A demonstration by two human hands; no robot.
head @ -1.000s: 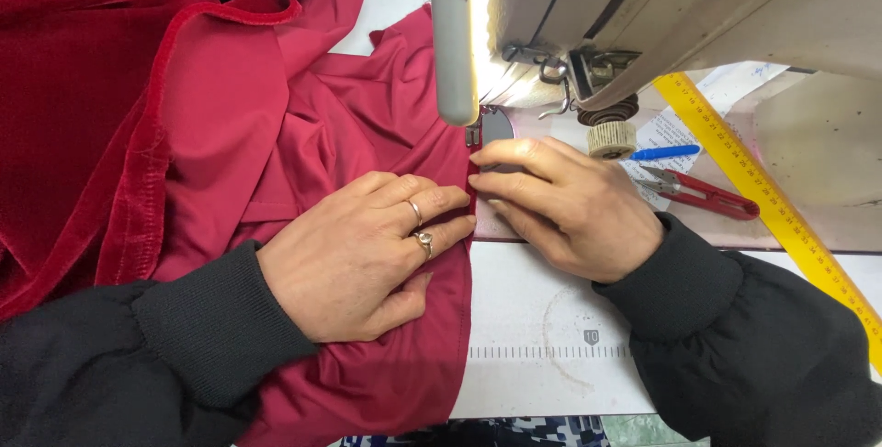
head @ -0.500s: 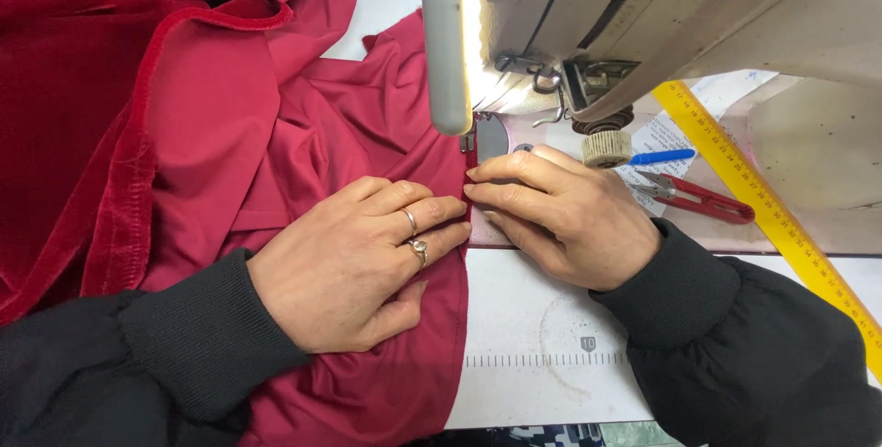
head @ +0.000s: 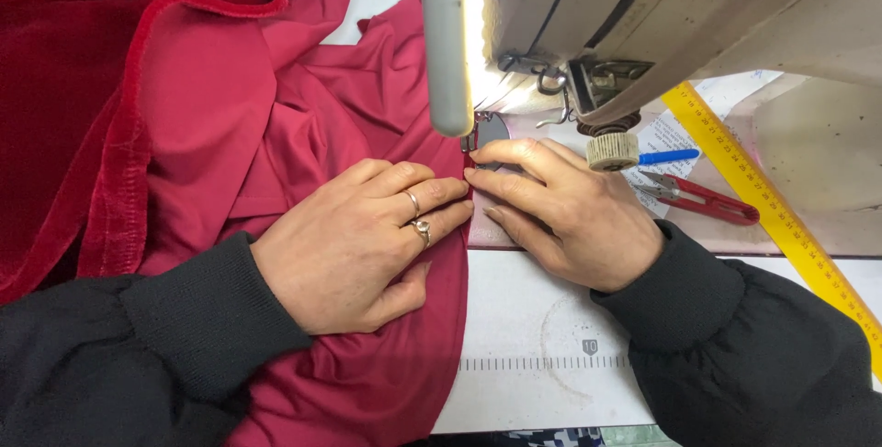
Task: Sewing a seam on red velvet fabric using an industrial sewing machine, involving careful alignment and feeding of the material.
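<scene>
Right now the left hand [head: 363, 245] lies flat, fingers spread, pinning the smooth crimson satin fabric [head: 367, 135] to the white sewing table [head: 542, 328], grasping nothing. The right hand [head: 565, 213], open too, presses the fabric's edge just before the presser foot of the beige sewing machine [head: 643, 24]. Feeding a seam seems underway; advancing calls for even, straight guiding.

A yellow ruler [head: 776, 217] is lying diagonally along the right of the table [head: 542, 318]. Red-handled thread snips [head: 703, 197] are resting beside it, near a blue pen [head: 668, 157] and a cream ridged wheel [head: 613, 150]. A white lamp tube [head: 446, 43] is hanging overhead.
</scene>
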